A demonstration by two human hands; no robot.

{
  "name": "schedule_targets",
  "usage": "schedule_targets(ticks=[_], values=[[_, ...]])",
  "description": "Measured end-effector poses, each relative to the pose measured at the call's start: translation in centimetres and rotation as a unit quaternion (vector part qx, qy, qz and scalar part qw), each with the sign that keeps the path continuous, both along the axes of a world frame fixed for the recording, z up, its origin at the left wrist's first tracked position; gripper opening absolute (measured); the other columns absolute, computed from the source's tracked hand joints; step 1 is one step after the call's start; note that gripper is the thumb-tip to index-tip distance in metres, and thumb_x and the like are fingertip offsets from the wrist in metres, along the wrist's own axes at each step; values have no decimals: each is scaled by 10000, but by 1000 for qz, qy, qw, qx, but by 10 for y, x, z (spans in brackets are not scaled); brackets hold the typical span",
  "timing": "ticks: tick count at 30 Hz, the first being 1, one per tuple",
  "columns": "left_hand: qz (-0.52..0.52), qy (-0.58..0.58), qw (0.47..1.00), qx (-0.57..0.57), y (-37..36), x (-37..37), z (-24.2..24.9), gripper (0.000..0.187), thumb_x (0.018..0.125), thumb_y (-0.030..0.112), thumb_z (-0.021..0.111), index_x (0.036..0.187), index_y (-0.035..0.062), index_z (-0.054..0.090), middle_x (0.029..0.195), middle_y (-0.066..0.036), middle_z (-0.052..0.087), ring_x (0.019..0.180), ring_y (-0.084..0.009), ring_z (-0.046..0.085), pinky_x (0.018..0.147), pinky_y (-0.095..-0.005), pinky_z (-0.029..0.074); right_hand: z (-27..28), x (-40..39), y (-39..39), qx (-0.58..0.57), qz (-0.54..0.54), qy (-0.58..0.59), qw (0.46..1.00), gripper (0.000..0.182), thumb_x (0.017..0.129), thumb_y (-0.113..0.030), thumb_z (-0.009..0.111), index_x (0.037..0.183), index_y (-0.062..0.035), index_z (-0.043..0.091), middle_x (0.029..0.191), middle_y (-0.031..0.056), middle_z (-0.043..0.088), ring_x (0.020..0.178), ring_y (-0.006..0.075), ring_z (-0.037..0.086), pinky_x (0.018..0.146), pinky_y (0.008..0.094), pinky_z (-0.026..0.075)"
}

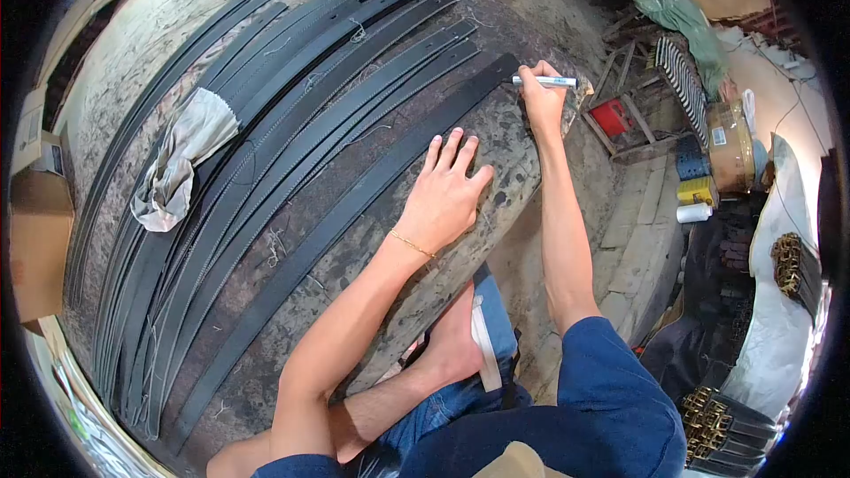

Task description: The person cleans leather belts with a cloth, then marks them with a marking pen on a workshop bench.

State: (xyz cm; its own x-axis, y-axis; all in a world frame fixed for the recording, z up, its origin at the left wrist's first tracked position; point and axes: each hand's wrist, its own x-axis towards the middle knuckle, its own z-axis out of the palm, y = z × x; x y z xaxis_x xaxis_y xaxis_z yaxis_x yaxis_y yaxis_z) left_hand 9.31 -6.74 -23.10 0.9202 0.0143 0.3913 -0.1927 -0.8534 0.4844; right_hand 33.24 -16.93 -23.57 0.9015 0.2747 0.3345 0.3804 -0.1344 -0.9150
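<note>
My right hand [542,104] grips a white marker pen [553,82] at the far end of a black leather strap [354,186]. The pen's left end is close to the strap's tip; whether it touches cannot be made out. My left hand [443,190] lies with fingers spread beside the same strap, fingertips at its near edge. Several more black straps with stitched edges [292,93] lie side by side to the left, loose threads on them. A crumpled grey-white cloth [190,155] rests across some of these straps.
The worn, stained work surface [354,301] ends at an edge close to my legs. A cardboard box [40,239] stands at the left. To the right are a red item on a frame [611,117], a white thread spool [694,212] and bundled straps with brass-coloured buckles [706,420].
</note>
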Motion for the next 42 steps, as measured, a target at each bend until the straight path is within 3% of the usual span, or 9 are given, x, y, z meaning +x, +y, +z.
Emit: schedule_targets(ticks=[3,17,23,27,28,29,37,40,42], values=[[-2,7,1000,0,1,1,1,307,826,82,607,1130,93,651,1410,-227,488,1398,-415,372,1171,-560,276,0,2,2,-59,-15,-36,997,316,846,-132,679,634,-54,457,596,-46,413,583,46,366,532,278,302],[1,3,1000,-1,1,0,-2,317,811,89,620,1125,88,655,1408,-226,493,1388,-418,381,1170,-559,277,6,-4,2,-81,-12,-59,995,286,855,-131,687,647,-37,513,613,-26,475,613,59,431,549,287,337],[-12,-35,999,31,2,-13,10,336,748,83,664,1080,41,642,1326,-204,537,1363,-372,417,1162,-548,300,1,5,7,32,10,4,999,207,907,-235,753,864,-53,663,760,-26,615,694,57,537,642,220,421],[-72,-34,994,76,7,-67,23,229,776,122,629,984,27,636,1183,-168,602,1276,-335,506,1159,-529,325,13,-11,10,36,-23,-94,995,195,875,-192,794,916,-44,674,799,-21,625,707,54,536,632,212,420],[-87,-78,990,78,11,-80,20,181,785,138,609,930,31,630,1107,-150,618,1230,-319,543,1148,-525,346,12,-13,9,162,19,62,985,191,872,-149,792,960,-47,656,800,-12,617,690,55,524,605,218,408],[-77,-76,991,81,15,-91,16,181,785,138,609,930,31,630,1107,-150,618,1230,-319,543,1148,-525,346,7,-18,8,199,38,45,978,177,886,-100,765,987,-56,626,779,-9,593,658,65,507,582,224,395],[-115,-113,987,5,15,-102,-9,180,786,164,584,889,18,609,1002,-140,629,1083,-301,612,1079,-433,439,23,-178,36,139,189,181,955,162,903,-9,685,951,-75,545,722,-11,517,609,79,478,547,236,366],[-129,-169,977,-14,16,-100,-12,147,773,181,590,818,41,592,815,-72,613,881,-250,623,850,-358,508,19,-195,42,195,234,285,909,159,922,-21,669,1002,-66,538,766,8,527,630,88,459,585,260,377],[-148,-160,975,-43,15,-110,-10,162,768,196,596,827,45,591,756,-60,606,818,-245,632,786,-359,518,24,-203,51,209,245,284,903,154,927,-29,665,1012,-62,540,786,15,531,645,93,464,595,265,379]])
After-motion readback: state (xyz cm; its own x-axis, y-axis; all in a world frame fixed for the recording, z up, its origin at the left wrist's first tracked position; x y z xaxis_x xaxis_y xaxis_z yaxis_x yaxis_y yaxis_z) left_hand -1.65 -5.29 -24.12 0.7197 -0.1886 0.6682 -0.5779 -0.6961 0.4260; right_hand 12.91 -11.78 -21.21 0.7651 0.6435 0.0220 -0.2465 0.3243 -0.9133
